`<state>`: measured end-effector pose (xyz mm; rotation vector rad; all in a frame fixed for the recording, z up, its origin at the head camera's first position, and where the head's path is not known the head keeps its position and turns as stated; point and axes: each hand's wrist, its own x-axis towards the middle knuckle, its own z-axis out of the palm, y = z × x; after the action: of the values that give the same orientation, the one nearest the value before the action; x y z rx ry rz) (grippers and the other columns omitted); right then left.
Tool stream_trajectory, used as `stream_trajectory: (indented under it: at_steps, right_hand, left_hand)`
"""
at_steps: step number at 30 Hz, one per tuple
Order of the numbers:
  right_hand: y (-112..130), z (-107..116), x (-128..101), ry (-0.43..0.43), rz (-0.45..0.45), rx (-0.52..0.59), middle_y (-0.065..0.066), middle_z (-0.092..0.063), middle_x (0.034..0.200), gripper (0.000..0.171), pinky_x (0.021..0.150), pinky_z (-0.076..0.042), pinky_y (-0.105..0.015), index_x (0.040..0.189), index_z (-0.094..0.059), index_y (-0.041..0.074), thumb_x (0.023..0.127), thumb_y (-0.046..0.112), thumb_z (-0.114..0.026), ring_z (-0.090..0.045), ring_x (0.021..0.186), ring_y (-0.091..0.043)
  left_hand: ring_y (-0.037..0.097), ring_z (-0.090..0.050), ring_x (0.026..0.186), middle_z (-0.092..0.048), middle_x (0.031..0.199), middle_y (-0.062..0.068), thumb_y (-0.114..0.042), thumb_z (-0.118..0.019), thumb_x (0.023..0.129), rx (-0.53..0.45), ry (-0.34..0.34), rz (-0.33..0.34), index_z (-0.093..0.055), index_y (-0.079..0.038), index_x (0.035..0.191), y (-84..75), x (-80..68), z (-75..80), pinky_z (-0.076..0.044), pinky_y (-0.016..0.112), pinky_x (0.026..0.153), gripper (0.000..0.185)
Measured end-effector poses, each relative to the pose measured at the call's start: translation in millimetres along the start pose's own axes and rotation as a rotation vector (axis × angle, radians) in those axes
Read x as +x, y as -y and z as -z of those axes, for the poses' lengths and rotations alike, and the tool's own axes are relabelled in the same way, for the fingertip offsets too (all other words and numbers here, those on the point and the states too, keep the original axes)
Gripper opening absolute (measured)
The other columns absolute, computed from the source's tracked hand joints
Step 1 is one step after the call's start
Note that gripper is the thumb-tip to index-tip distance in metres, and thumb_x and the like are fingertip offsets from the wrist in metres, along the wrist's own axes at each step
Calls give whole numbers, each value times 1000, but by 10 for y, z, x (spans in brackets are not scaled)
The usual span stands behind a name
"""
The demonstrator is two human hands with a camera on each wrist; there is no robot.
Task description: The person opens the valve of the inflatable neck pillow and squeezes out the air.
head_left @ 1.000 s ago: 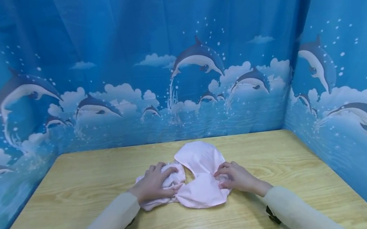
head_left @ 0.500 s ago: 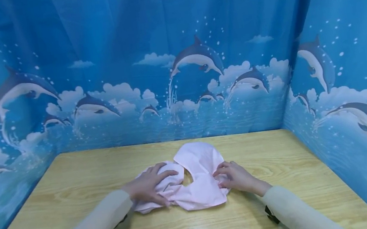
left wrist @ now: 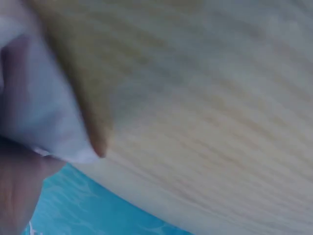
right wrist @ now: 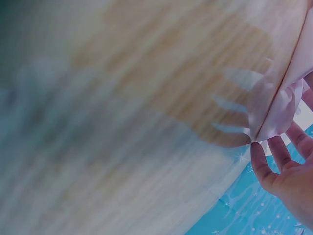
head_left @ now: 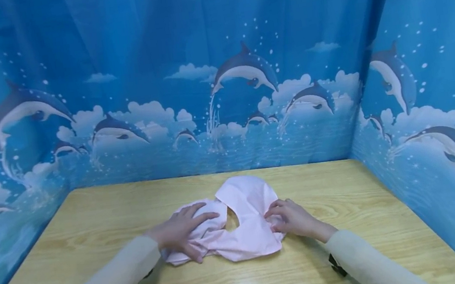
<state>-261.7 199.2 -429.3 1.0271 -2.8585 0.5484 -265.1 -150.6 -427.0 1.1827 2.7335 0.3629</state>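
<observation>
A pale pink cloth piece [head_left: 247, 236] with a curved opening near its middle lies on the wooden table in the head view. Its left part is rumpled under my left hand [head_left: 180, 227], whose fingers are spread over it. At the right edge my right hand [head_left: 292, 219] pinches the fabric with bent fingers. In the left wrist view a pale fold of the cloth [left wrist: 46, 112] shows at the left side. The right wrist view shows my right hand [right wrist: 288, 174] with its fingertips at the hanging edge of the cloth [right wrist: 281, 105].
The light wood table [head_left: 103, 217] has a glossy light reflection near its front. Behind it and along both sides hangs a blue curtain [head_left: 151, 99] printed with dolphins and clouds.
My left hand has slid a little left and its fingers have spread, drawing the cloth's left part out leftward and flatter. The right hand has stayed nearly in place.
</observation>
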Motion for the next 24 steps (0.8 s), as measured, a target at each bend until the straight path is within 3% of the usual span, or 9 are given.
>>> stream_trajectory:
  at_steps: [5, 11, 18, 24]
  right_hand:
    - [-11, -9, -3, -8, 4, 4, -6, -60, 105, 25, 84, -42, -43, 102, -68, 15, 79, 25, -69, -54, 97, -24]
    - [-40, -29, -2, -21, 4, -10, -6, -60, 105, 26, 81, -43, -40, 102, -68, 14, 78, 25, -70, -53, 96, -23]
    - [-51, -34, 10, -16, 6, -13, -6, -60, 105, 26, 81, -43, -40, 102, -68, 15, 79, 26, -69, -53, 96, -23]
    - [-57, -42, 9, -8, -8, -7, -5, -59, 105, 25, 81, -43, -40, 102, -68, 15, 79, 25, -69, -53, 96, -23]
  left_hand:
    - [40, -24, 133, -17, 151, 12, -72, -64, 60, -19, -73, 2, -24, -39, 142, 41, -19, -83, -25, 60, 102, 97]
    - [43, -28, 128, -22, 148, 15, -68, -63, 66, -32, -150, -1, -31, -33, 141, 26, -15, -141, -27, 63, 99, 88]
    - [45, -36, 121, -28, 145, 16, -67, -61, 69, 44, -187, 32, -36, -32, 138, -15, -2, -170, -30, 63, 96, 82]
    - [45, -38, 119, -33, 142, 17, -62, -64, 70, 85, -214, 23, -40, -31, 135, -19, 25, -193, -33, 61, 95, 76]
